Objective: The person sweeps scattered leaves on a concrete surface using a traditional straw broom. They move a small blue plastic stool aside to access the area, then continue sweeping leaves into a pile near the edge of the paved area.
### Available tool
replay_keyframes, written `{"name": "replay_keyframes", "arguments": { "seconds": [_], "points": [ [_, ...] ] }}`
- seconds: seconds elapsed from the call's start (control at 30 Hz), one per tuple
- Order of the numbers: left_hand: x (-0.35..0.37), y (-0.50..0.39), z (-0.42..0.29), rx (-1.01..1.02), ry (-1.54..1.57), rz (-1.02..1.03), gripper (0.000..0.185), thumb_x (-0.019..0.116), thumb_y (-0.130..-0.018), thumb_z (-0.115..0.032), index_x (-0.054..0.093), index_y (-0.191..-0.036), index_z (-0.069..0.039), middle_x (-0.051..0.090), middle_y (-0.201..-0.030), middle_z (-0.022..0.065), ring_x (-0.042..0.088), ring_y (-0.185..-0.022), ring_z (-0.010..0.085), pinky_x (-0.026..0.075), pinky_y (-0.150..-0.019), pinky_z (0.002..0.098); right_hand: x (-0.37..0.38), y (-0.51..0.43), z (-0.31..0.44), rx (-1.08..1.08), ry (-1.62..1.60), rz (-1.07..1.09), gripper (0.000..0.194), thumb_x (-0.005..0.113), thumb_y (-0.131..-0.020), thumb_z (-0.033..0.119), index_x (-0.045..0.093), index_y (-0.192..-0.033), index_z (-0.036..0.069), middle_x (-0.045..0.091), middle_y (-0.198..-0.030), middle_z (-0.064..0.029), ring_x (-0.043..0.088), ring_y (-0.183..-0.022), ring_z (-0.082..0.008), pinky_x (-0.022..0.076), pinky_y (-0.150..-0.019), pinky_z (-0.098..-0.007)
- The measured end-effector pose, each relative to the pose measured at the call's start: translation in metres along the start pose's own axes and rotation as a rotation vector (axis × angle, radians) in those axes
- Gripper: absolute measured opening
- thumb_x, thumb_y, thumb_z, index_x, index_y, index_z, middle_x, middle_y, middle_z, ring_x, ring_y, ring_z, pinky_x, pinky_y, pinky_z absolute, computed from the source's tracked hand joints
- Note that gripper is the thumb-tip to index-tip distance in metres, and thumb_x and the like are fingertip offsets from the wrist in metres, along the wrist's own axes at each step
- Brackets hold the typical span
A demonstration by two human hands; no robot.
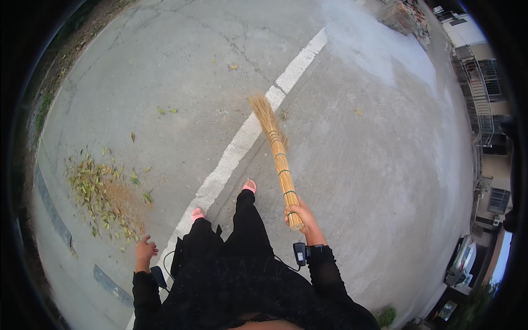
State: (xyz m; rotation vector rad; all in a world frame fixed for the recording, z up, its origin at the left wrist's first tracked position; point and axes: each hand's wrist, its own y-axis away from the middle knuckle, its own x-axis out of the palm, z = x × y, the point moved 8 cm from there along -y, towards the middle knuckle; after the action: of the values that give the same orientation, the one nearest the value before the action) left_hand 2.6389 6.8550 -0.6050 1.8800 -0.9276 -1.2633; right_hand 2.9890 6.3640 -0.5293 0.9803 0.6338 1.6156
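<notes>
My right hand (pixel 303 216) is closed around the bound handle end of a straw broom (pixel 281 165). The broom points away from me, its flared bristles over a white painted line (pixel 235 150) on the concrete. Dark bands tie the handle at several places. My left hand (pixel 147 249) hangs at my left side with its fingers partly bent, holding nothing. Beyond it on the ground lies a pile of green and yellow leaves (pixel 97 185), with brown debris (pixel 126 202) along its right side.
A few loose leaves (pixel 234 67) are scattered on the concrete. Dark strips (pixel 51 206) lie at the left, near a planted edge (pixel 43 111). A brick pile (pixel 406 20) stands at the upper right. A parked car (pixel 463 260) and buildings line the right.
</notes>
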Motion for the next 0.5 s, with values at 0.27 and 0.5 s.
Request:
{"name": "replay_keyframes", "arguments": {
  "seconds": [0.27,0.5],
  "points": [
    [0.078,0.089,-0.006,-0.148,0.108,0.019,0.051,0.050,-0.076,-0.004,0.039,-0.126,-0.003,0.059,-0.078,0.0146,0.060,-0.056,0.0204,0.050,-0.045,0.0297,-0.083,-0.166,0.067,0.195,0.140,-0.124,0.029,0.059,-0.065,0.003,0.041,-0.088,0.000,0.051,-0.069,-0.0105,0.055,-0.048,-0.0230,0.0500,-0.043,-0.0336],
    [0.093,0.079,-0.084,-0.124,-0.088,0.017,0.051,0.050,-0.076,-0.005,0.039,-0.126,-0.003,0.059,-0.078,0.0145,0.061,-0.058,0.0197,0.050,-0.045,0.0296,0.033,-0.151,0.069,0.296,0.231,0.323,0.046,0.058,-0.067,0.003,0.037,-0.109,0.000,0.054,-0.071,-0.0091,0.056,-0.049,-0.0198,0.0478,-0.042,-0.0293]
  ]
}}
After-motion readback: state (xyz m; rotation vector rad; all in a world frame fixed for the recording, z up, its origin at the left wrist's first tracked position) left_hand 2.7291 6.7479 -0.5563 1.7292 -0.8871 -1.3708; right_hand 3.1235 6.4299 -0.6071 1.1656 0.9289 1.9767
